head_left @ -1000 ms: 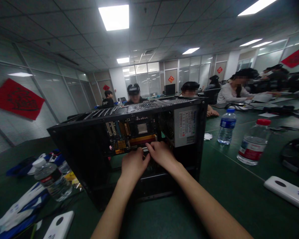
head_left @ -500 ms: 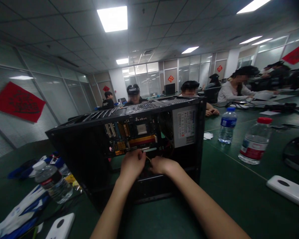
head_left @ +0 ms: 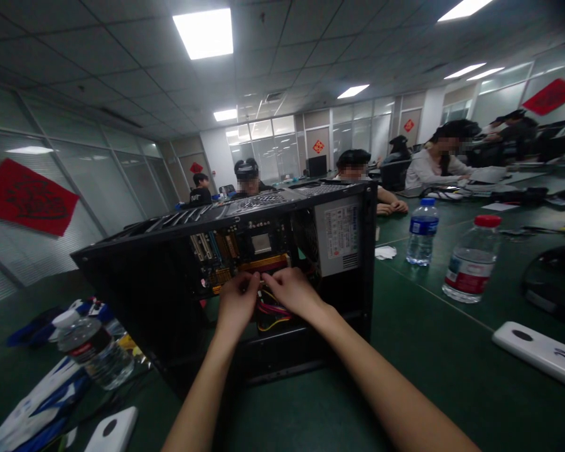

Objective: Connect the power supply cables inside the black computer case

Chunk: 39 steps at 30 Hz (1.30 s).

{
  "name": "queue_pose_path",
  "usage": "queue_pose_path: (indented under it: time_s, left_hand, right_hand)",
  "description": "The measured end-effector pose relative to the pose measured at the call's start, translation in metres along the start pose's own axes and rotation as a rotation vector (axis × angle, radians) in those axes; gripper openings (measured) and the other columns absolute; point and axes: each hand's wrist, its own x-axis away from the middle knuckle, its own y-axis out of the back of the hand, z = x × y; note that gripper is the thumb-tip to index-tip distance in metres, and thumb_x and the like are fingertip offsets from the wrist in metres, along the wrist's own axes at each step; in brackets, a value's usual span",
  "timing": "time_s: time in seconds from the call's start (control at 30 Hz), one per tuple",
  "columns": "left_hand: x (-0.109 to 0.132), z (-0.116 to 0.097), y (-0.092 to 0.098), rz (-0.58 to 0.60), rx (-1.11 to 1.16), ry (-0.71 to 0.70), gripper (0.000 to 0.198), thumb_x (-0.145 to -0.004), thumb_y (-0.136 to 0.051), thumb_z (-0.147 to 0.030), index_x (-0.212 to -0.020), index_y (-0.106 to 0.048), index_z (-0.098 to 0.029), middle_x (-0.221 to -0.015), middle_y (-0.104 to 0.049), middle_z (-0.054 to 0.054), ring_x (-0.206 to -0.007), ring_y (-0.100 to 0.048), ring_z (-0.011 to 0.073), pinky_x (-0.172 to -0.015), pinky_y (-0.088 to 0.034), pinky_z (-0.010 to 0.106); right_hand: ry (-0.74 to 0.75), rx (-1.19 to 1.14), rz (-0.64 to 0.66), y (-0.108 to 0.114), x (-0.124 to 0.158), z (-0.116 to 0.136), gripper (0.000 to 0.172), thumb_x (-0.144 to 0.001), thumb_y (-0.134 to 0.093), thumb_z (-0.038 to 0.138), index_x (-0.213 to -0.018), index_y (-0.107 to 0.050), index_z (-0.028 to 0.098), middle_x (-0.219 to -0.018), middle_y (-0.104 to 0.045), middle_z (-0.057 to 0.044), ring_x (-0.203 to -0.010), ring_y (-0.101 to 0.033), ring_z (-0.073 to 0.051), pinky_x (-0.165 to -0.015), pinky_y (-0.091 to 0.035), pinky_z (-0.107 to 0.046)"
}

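Observation:
A black computer case (head_left: 226,220) lies with its open side toward me on the green table. Inside it are a circuit board (head_left: 235,245) with a silver square part and a labelled power supply (head_left: 339,238) at the right. My left hand (head_left: 239,298) and my right hand (head_left: 292,292) meet at the board's lower edge, fingertips pinched close together. What the fingertips hold is too small to make out. Red, black and yellow cables (head_left: 273,314) hang just below my right hand.
Bottles with a blue cap (head_left: 422,233) and a red cap (head_left: 471,267) stand right of the case; another bottle (head_left: 96,351) is at the left. White devices (head_left: 539,355) lie near both sides. Several people sit beyond.
Both hands have moved up toward the board's lower edge, and the coloured cables below them have come into view. The whole view has shifted slightly.

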Motion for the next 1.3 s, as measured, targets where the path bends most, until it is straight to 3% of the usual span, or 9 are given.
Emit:
queue_pose_path:
  time_s: [0.2, 0.3, 0.43, 0.5, 0.7, 0.83, 1.07, 1.2, 1.3]
  left_hand:
    - [-0.001, -0.003, 0.006, -0.097, 0.324, 0.055, 0.040, -0.085, -0.051, -0.053, -0.090, -0.065, -0.015, -0.096, -0.071, 0.009, -0.094, -0.065, 0.0214, -0.079, -0.049, 0.028]
    - [0.004, -0.008, 0.009, 0.030, 0.593, 0.221, 0.046, -0.083, -0.054, -0.058, -0.102, -0.060, -0.017, -0.095, -0.069, 0.006, -0.075, -0.067, 0.0172, -0.063, -0.050, 0.026]
    - [0.013, -0.022, 0.022, 0.268, 0.805, 0.377, 0.047, -0.076, -0.069, -0.048, -0.113, -0.054, -0.022, -0.085, -0.064, -0.002, -0.044, -0.054, 0.0059, -0.040, -0.036, 0.017]
    - [0.016, -0.029, 0.033, 0.320, 0.840, 0.361, 0.045, -0.074, -0.075, -0.040, -0.111, -0.055, -0.022, -0.081, -0.062, -0.004, -0.043, -0.050, 0.0027, -0.039, -0.033, 0.014]
    - [0.020, -0.041, 0.058, 0.378, 0.785, 0.286, 0.041, -0.079, -0.073, -0.034, -0.114, -0.057, -0.018, -0.088, -0.066, 0.001, -0.056, -0.057, 0.0054, -0.050, -0.047, 0.015]
    - [0.021, -0.043, 0.060, 0.359, 0.743, 0.281, 0.038, -0.079, -0.073, -0.035, -0.107, -0.061, -0.013, -0.078, -0.065, 0.002, -0.056, -0.058, 0.0076, -0.052, -0.049, 0.017]
    - [0.025, -0.045, 0.061, 0.414, 0.792, 0.271, 0.041, -0.081, -0.072, -0.034, -0.115, -0.063, -0.013, -0.088, -0.069, 0.008, -0.068, -0.064, 0.0113, -0.059, -0.053, 0.020]
    - [0.028, -0.047, 0.062, 0.458, 0.847, 0.273, 0.039, -0.076, -0.077, -0.027, -0.113, -0.066, -0.018, -0.099, -0.070, 0.007, -0.082, -0.068, 0.0150, -0.071, -0.057, 0.024]
    - [0.030, -0.050, 0.061, 0.508, 0.857, 0.280, 0.045, -0.073, -0.079, -0.022, -0.116, -0.065, -0.019, -0.101, -0.071, 0.007, -0.089, -0.069, 0.0171, -0.082, -0.056, 0.028]
  right_hand:
    - [-0.013, -0.459, -0.129, 0.003, -0.003, -0.006, 0.055, -0.096, -0.039, 0.053, -0.054, -0.049, 0.018, -0.049, -0.048, 0.003, -0.050, -0.047, -0.012, -0.052, -0.030, -0.024]
    - [-0.046, -0.590, -0.154, 0.004, -0.003, -0.006, 0.058, -0.095, -0.036, 0.060, -0.055, -0.048, 0.019, -0.050, -0.049, 0.003, -0.050, -0.049, -0.012, -0.054, -0.034, -0.024]
    - [-0.081, -0.669, -0.151, 0.005, -0.003, -0.005, 0.059, -0.094, -0.035, 0.063, -0.056, -0.047, 0.020, -0.049, -0.049, 0.003, -0.047, -0.048, -0.012, -0.054, -0.037, -0.024]
    - [-0.077, -0.643, -0.141, 0.005, -0.003, -0.004, 0.059, -0.094, -0.035, 0.062, -0.055, -0.047, 0.019, -0.048, -0.048, 0.003, -0.046, -0.048, -0.012, -0.054, -0.035, -0.024]
    - [-0.001, -0.496, -0.050, 0.001, 0.000, -0.002, 0.057, -0.097, -0.036, 0.055, -0.057, -0.052, 0.018, -0.050, -0.051, 0.003, -0.050, -0.050, -0.012, -0.053, -0.031, -0.023]
    - [0.081, -0.364, 0.063, 0.007, 0.003, 0.006, 0.050, -0.097, -0.043, 0.043, -0.057, -0.054, 0.017, -0.051, -0.053, 0.003, -0.052, -0.050, -0.011, -0.053, -0.030, -0.023]
    - [0.158, -0.611, -0.002, 0.043, 0.016, 0.037, 0.041, -0.100, -0.038, 0.045, -0.085, -0.062, 0.016, -0.067, -0.062, 0.000, -0.063, -0.058, -0.013, -0.062, -0.042, -0.023]
    - [0.185, -0.528, 0.005, 0.060, 0.025, 0.050, 0.027, -0.089, -0.060, 0.040, -0.100, -0.066, 0.016, -0.076, -0.065, -0.001, -0.066, -0.057, -0.013, -0.060, -0.042, -0.023]
    - [0.177, -0.508, 0.000, 0.066, 0.027, 0.051, 0.025, -0.088, -0.062, 0.035, -0.102, -0.068, 0.015, -0.076, -0.066, -0.001, -0.065, -0.057, -0.013, -0.059, -0.042, -0.023]
